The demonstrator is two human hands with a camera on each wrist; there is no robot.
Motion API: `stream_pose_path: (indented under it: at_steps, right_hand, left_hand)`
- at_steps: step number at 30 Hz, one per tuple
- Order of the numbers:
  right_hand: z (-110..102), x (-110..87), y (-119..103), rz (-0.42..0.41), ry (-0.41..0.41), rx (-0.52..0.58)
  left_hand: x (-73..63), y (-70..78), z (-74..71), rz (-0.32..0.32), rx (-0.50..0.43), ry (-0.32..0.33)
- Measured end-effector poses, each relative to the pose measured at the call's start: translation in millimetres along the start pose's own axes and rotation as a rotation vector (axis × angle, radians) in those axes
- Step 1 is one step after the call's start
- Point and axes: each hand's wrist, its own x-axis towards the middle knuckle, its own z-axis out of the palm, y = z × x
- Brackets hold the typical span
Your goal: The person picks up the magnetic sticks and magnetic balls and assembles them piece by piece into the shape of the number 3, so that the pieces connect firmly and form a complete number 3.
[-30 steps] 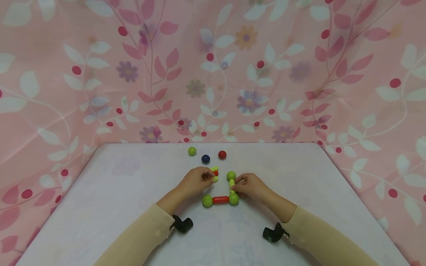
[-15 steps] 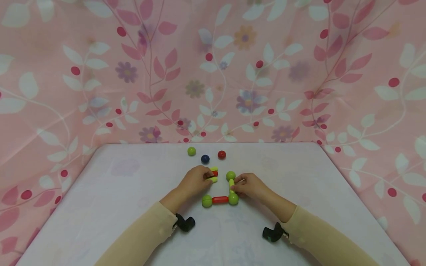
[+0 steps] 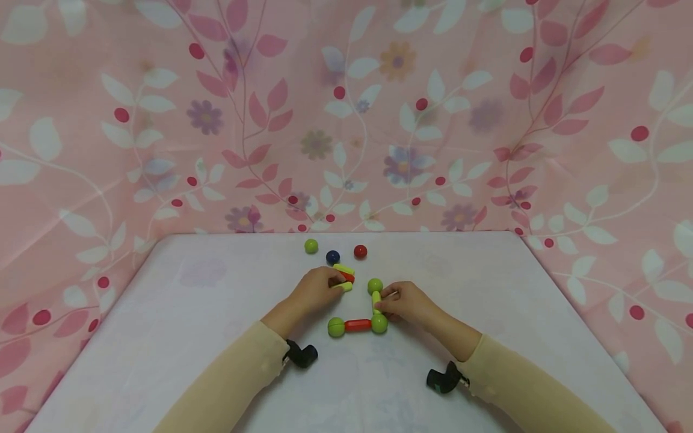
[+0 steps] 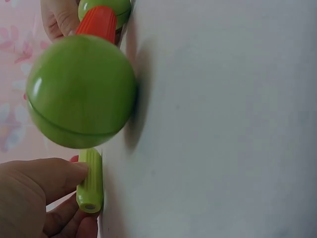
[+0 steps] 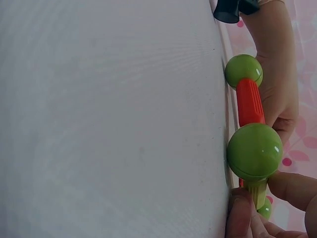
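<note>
A narrow pinch by the left hand [image 3: 316, 288] and another by the right hand [image 3: 407, 302]

The left hand has its thumb against a short, ribbed, yellow-green rod [image 4: 90, 183], with fingers curled on the other side; just beyond this rod lie a short red rod [image 3: 348, 277] and a second yellow-green rod [image 3: 344, 269], close together near the fingertips; whether those fingers hold the other two as well, I cannot tell; the right hand pinches a yellow-green connecting rod [image 3: 376, 300] between thumb and fingers; that rod runs from a glossy green corner ball [image 3: 379, 323] to a glossy green far ball [image 3: 375, 285], and from the corner a ribbed red connecting rod [image 3: 358, 325] reaches left to a seamed green end ball [image 3: 336, 327], so that the joined pieces make an L on the white tabletop [image 3: 216, 361]; the left hand's rods lie left of the far ball, apart from the L; farther back sit a loose green ball [image 3: 311, 246], a shiny dark blue ball [image 3: 332, 257] and a shiny red ball [image 3: 360, 251], the blue one just behind the second yellow-green rod; beige sleeves [image 3: 233, 373] cover both forearms, and a pink cloth printed with leaves and flowers [image 3: 346, 120] hangs behind
</note>
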Motion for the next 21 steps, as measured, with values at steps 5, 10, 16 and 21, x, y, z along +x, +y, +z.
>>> stream_pose_path:
  at_steps: [5, 10, 16, 21]
  right_hand:
    - [0, 0.3, 0, 0.000, -0.004, 0.006]
    - [-1, 0.3, 0, -0.003, -0.005, 0.013]
    - [-1, 0.6, 1, -0.011, -0.004, 0.018]
    - [-1, 1.1, 2, -0.013, -0.004, 0.018]
  left_hand:
    - [4.1, -1.2, -1.1, 0.014, -0.003, -0.001]
    - [8.5, -2.5, -1.4, 0.005, -0.005, 0.003]
    - [10.8, -1.9, -3.1, 0.005, 0.006, -0.008]
    - [12.1, -1.3, -5.1, 0.009, 0.030, -0.044]
